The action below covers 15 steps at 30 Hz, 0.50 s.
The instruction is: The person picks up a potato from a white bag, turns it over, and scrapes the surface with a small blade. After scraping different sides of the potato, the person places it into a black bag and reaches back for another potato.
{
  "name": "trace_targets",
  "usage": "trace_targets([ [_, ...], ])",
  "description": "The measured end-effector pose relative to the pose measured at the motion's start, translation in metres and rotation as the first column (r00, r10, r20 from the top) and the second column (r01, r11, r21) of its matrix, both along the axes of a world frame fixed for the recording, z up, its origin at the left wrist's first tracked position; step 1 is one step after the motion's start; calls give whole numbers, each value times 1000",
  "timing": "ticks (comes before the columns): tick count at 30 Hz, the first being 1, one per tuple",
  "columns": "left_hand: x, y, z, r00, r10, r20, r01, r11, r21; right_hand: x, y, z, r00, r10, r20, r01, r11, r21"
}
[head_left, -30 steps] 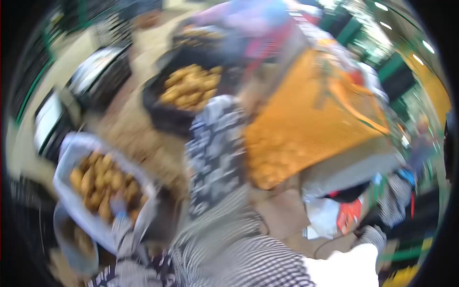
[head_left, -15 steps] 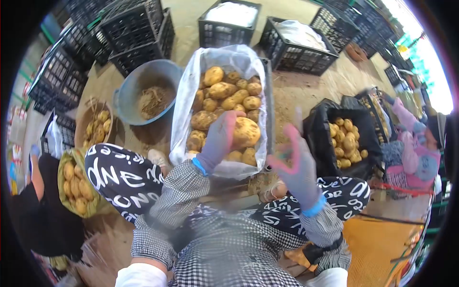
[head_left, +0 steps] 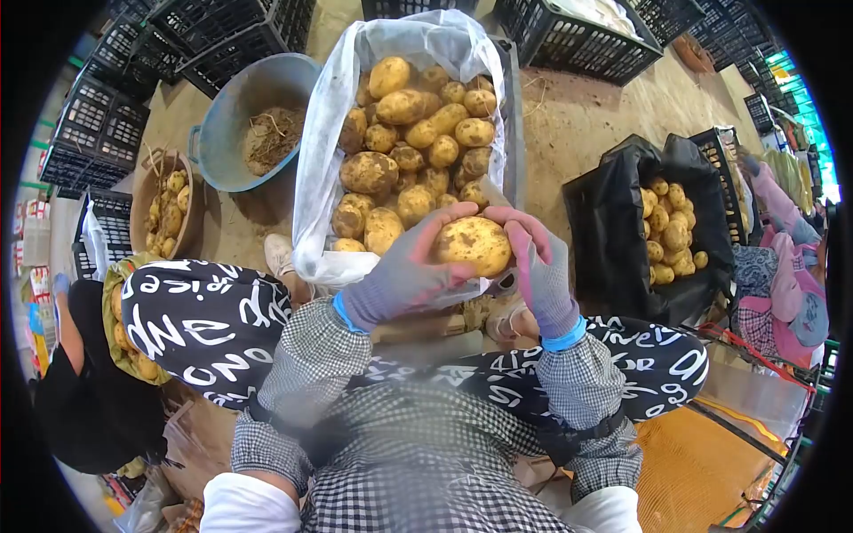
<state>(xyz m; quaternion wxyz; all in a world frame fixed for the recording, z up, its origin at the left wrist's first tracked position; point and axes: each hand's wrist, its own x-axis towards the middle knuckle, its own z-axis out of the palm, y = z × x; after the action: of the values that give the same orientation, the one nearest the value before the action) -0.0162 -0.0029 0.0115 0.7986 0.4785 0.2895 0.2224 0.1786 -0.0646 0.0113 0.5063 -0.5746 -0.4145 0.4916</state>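
Observation:
A large yellow potato (head_left: pixel 475 246) with brown specks is gripped between my two gloved hands, over the near edge of a crate lined with white sheeting (head_left: pixel 311 209). My left hand (head_left: pixel 400 274) wraps its left side, thumb below and fingers above. On the other side, the fingers of my right hand (head_left: pixel 544 274) press against the potato's right end. Both gloves are grey with pink fingertips. Inside the crate lies a heap of soil-marked potatoes (head_left: pixel 415 206), just beyond my hands.
Right of me stands a black-lined crate (head_left: pixel 597 226) holding smaller potatoes. To the left are a blue tub (head_left: pixel 211 142) with dry debris and a brown basket (head_left: pixel 142 218) of potatoes. Black crates (head_left: pixel 577 43) stand behind. A person in pink (head_left: pixel 786 275) is at right, another in black (head_left: pixel 93 382) at left.
My right hand has moved from apart, at the right, onto the potato. My left hand has brought the potato nearer to me. The view has tilted downward.

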Motion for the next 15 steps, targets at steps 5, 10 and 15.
trace_targets([
  [5, 6, 1, -17, 976, 216, -8, -216, 975, 56, -12, -8, 1, 979, 118, -167, -117, 993, 15],
  [10, 2, 9, -17, 944, 330, -23, -313, 913, 261, -14, -5, 2, 911, 108, -399, -186, 969, -163],
  [15, -6, 15, -12, 965, 205, 162, -223, 970, 97, -13, -1, -4, 764, 84, -640, -185, 978, -93],
])
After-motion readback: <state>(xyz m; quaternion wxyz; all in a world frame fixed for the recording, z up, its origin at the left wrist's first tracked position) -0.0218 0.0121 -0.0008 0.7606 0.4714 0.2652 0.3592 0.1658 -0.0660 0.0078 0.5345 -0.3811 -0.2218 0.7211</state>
